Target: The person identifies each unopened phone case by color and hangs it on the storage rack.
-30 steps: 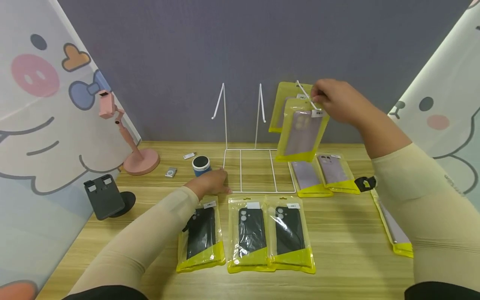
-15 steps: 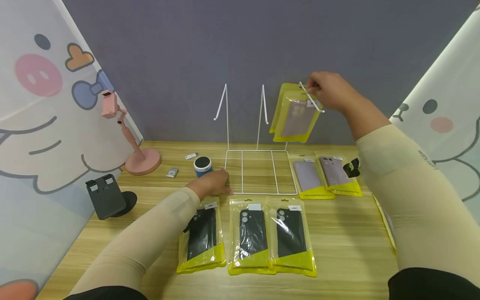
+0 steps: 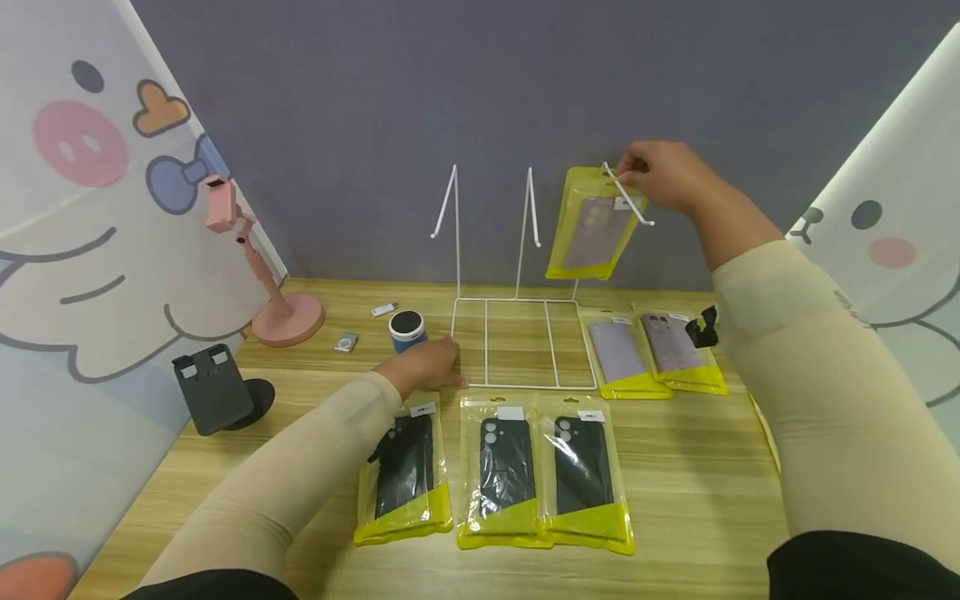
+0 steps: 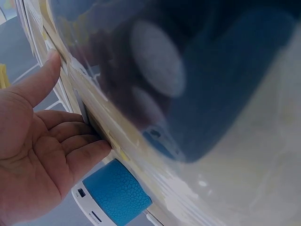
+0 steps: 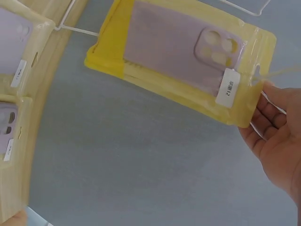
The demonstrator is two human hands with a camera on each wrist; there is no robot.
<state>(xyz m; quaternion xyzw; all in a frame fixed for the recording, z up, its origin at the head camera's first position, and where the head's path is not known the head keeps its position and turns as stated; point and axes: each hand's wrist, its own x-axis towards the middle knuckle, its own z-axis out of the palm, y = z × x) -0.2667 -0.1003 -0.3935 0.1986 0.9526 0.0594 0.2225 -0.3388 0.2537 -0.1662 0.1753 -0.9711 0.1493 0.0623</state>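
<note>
A yellow package with a lilac phone case point(image 3: 596, 229) point(image 5: 178, 56) hangs on the rightmost hook point(image 3: 628, 198) of a white wire rack point(image 3: 486, 342). My right hand point(image 3: 637, 171) point(image 5: 268, 108) pinches the package's top edge at the hook. Its other two hooks are bare. My left hand point(image 3: 442, 367) point(image 4: 61, 136) lies flat with straight fingers at the rack's front left corner, beside a blue round speaker point(image 3: 406, 329) point(image 4: 117, 197).
Three packages with black cases point(image 3: 506, 467) lie in a row near the front. Two lilac ones point(image 3: 626, 354) lie right of the rack, by a black clip point(image 3: 703, 327). A pink stand point(image 3: 277, 317) and a black stand point(image 3: 217, 392) are at the left.
My right hand has slid the lilac package back along the hook until it hangs against the one behind. The left hand has stayed put.
</note>
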